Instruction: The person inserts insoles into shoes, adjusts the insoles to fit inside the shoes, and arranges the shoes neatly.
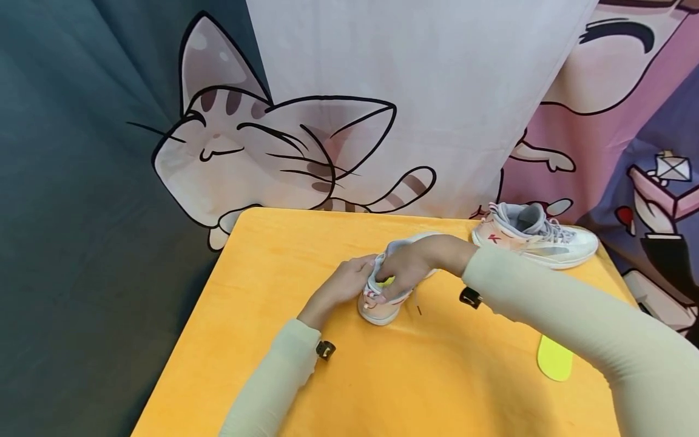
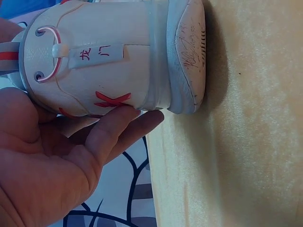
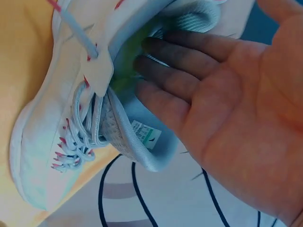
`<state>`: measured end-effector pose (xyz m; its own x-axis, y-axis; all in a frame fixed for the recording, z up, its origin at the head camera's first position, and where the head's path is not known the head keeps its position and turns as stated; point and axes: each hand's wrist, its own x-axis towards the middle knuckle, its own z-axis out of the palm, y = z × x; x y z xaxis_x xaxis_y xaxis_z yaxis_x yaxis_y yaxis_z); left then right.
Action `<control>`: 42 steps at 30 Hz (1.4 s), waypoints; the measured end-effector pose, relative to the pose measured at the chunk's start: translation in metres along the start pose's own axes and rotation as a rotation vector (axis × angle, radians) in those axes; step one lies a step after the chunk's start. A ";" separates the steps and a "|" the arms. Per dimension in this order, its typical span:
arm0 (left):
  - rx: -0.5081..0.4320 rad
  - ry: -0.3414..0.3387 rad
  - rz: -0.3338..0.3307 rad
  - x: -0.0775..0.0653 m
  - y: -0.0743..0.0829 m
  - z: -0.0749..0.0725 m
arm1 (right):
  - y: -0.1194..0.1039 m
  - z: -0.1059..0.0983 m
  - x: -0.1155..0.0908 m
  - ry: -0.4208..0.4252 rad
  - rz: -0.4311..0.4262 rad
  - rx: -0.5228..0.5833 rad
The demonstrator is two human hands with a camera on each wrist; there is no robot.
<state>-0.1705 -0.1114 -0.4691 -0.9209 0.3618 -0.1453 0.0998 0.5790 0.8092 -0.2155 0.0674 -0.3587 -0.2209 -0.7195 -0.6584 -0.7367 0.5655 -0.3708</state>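
A white and pale pink sneaker (image 1: 379, 309) stands on the table, its heel toward me. My left hand (image 1: 349, 280) holds it by the left side near the heel; in the left wrist view the fingers (image 2: 111, 135) lie along the side beside a red logo. My right hand (image 1: 409, 264) reaches into the shoe opening. In the right wrist view its fingers (image 3: 180, 61) are nearly straight inside the collar, their tips at a yellow-green insole (image 3: 130, 54). Part of that insole shows between hand and heel in the head view. The toe is partly hidden behind my right hand.
The matching sneaker (image 1: 546, 240) stands at the back right of the yellow table (image 1: 246, 303). Another yellow-green insole (image 1: 554, 359) lies at the right, partly covered by my right sleeve. A curtain with a cartoon cat (image 1: 246, 158) hangs behind the table.
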 end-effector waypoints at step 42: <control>-0.227 -0.124 -0.191 0.013 -0.007 0.001 | 0.016 0.155 0.004 0.782 0.325 1.006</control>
<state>-0.1831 -0.1096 -0.4776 -0.8605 0.3568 -0.3637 -0.1699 0.4720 0.8651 -0.1287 0.1359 -0.4688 -0.8563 -0.3443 -0.3851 0.1403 0.5625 -0.8148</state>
